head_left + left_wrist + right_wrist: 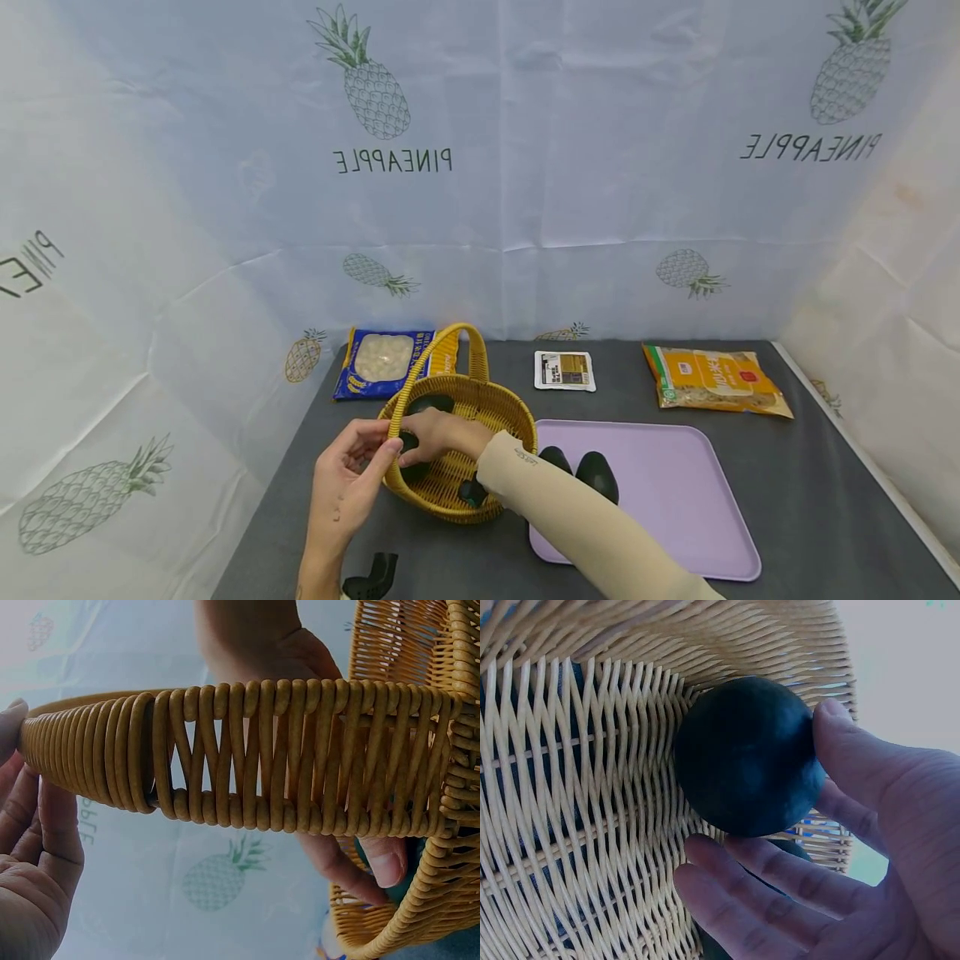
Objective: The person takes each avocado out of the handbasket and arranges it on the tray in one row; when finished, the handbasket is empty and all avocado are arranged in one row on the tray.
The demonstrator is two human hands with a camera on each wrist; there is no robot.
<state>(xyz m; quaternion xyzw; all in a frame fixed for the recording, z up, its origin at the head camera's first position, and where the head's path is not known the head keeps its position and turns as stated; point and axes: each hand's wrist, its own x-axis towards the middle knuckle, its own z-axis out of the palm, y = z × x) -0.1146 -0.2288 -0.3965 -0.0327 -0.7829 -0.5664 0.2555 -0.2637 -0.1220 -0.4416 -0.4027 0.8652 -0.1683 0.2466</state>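
Note:
A yellow woven basket (pixel 517 421) with a tall arched handle (pixel 300 757) stands on the dark table. My left hand (pixel 348 479) pinches the handle between thumb and fingers on its left side. Inside the basket, my right hand (pixel 438 435) holds a dark green avocado (pixel 746 757), thumb on one side and fingers beneath it, against the woven wall. Another avocado (pixel 431 404) lies farther back in the basket, and part of one shows below the fingers in the right wrist view. Two more, one of them this avocado (pixel 597 477), lie on a lilac tray (pixel 675 500), partly behind the right sleeve.
Behind the basket lies a blue and yellow food bag (pixel 382 358). A small white packet (pixel 565 371) lies at the back middle, and an orange bag (pixel 720 381) at the back right. Pineapple-printed cloth (pixel 525 167) hangs behind the table and at both sides.

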